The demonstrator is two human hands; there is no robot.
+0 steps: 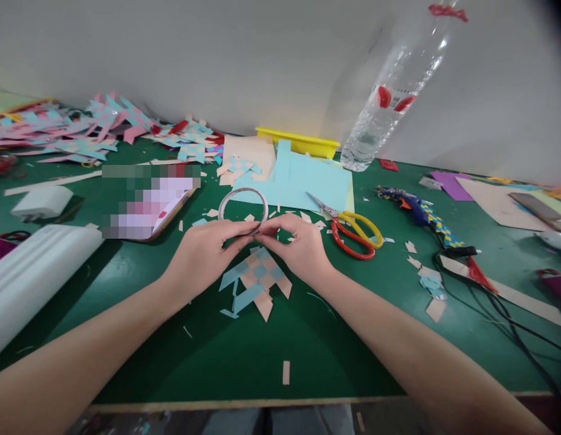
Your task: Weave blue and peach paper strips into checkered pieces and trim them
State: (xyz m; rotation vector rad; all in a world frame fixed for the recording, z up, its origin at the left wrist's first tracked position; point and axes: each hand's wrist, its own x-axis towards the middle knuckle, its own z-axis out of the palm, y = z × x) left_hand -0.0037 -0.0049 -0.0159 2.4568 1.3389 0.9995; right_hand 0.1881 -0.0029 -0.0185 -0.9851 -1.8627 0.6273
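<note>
A thin roll of tape (265,208) stands on edge above the green table. My left hand (203,251) and my right hand (305,248) meet at its near side, thumbs and forefingers pinched together on it. Whether a strip of tape is pulled out between the fingertips is too small to tell. Just below the fingers lies a small woven piece of pink and blue paper strips (260,275), with loose strip ends sticking out. Scissors (353,232) with red and yellow handles rest half open to the right of my right hand.
Blue paper (312,181) lies behind the hands before a yellow tray (298,144). A plastic bottle (393,90) stands at the back. A phone (158,208) and white box-like object (40,272) are left; paper strips (81,130) pile behind. Cables (502,311) lie right.
</note>
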